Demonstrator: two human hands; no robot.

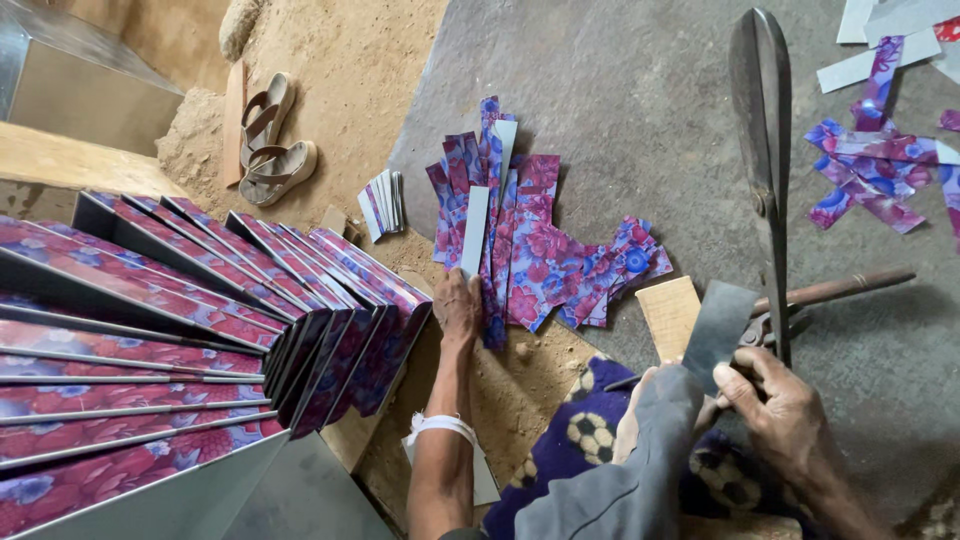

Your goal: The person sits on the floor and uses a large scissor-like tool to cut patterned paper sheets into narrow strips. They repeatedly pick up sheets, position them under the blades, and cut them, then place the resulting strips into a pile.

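— Where do we stand?

— Our left hand [458, 308] is stretched out to the near end of the floral strips [520, 250] piled on the grey floor [620, 110], fingers curled down on their ends. Whether it grips one or only presses, we cannot tell.

— And the right?

— Our right hand [775, 400] is closed around the lower handle of the big shears [765, 170], which stand upright with the blades together, pointing away from us. A grey offcut [718, 325] sits just above our fingers, beside a wood block [668, 315].

— Why that layout?

— We judge the strips lie fanned within arm's reach, and the shears are fixed so one hand works them. The folded floral sheets [200, 330] lean stacked at our left. More strips [880, 160] lie far right; sandals [272, 140] rest on the sand.
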